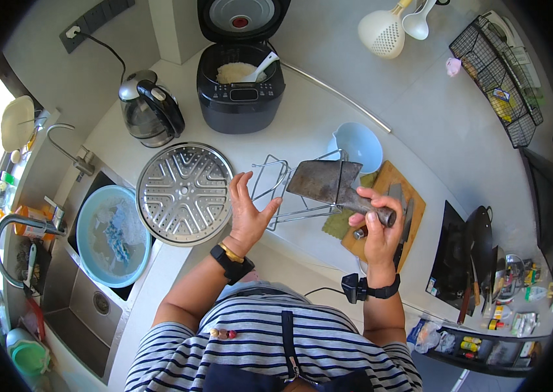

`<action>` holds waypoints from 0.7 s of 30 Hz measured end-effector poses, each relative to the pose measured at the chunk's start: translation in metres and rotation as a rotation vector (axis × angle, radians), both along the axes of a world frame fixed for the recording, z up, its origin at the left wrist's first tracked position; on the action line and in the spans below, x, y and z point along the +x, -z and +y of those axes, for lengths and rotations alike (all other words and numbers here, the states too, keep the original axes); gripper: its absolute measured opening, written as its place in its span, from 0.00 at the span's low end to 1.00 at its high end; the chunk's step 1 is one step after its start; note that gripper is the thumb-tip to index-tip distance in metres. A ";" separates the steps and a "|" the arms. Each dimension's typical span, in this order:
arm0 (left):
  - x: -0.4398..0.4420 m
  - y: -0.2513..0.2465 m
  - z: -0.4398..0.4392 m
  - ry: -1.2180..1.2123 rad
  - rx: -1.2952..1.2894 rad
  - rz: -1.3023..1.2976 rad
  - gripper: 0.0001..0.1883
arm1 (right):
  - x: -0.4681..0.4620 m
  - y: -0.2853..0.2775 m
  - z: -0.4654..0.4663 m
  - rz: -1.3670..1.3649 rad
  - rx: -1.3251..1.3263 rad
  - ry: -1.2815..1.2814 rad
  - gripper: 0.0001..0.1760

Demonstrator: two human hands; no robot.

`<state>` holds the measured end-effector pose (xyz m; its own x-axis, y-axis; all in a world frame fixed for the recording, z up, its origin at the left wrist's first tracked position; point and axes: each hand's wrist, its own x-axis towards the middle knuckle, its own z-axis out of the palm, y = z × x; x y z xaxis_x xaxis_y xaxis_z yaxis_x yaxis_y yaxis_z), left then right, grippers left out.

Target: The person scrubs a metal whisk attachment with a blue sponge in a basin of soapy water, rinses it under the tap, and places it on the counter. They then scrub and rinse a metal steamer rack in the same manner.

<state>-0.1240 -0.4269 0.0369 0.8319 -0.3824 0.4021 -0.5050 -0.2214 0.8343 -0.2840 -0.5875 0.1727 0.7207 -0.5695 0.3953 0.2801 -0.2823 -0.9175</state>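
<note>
My right hand holds the handle of an old, dark metal cleaver. One wire of a metal wire rack crosses in front of the cleaver's blade. With its fingers spread, my left hand is empty at the rack's left side, near the rim of a round perforated steel steamer plate. Right of the rack, a wooden cutting board carries several knives, partly hidden by my right hand. A green cloth shows beneath the rack, and a light blue bowl stands behind it.
At the back stand an open rice cooker with rice and a paddle, and a glass kettle. Left, a blue basin of soapy water sits over the sink. A black cooktop with a wok lies right.
</note>
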 end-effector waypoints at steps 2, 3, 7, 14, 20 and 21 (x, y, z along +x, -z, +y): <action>0.004 0.008 0.005 0.062 0.121 0.061 0.39 | -0.008 0.005 -0.001 -0.033 0.002 0.020 0.10; 0.007 0.011 0.007 0.081 0.156 0.060 0.39 | -0.011 0.006 -0.003 -0.051 0.019 0.010 0.10; 0.017 0.026 0.002 0.264 0.170 0.708 0.29 | -0.025 0.010 -0.006 -0.072 0.040 -0.025 0.10; 0.020 0.020 -0.021 0.057 0.257 0.392 0.15 | -0.041 0.009 -0.013 -0.117 0.069 0.070 0.10; 0.048 0.000 -0.002 0.001 0.308 0.186 0.15 | -0.081 -0.030 -0.045 -0.373 0.122 0.234 0.14; 0.047 -0.002 0.001 0.008 0.300 0.184 0.15 | -0.092 -0.038 -0.051 -0.373 0.102 0.233 0.15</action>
<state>-0.0768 -0.4258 0.0393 0.8764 -0.4677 0.1144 -0.3551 -0.4674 0.8096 -0.3762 -0.6385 0.2108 0.3875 -0.7494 0.5369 0.5365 -0.2903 -0.7924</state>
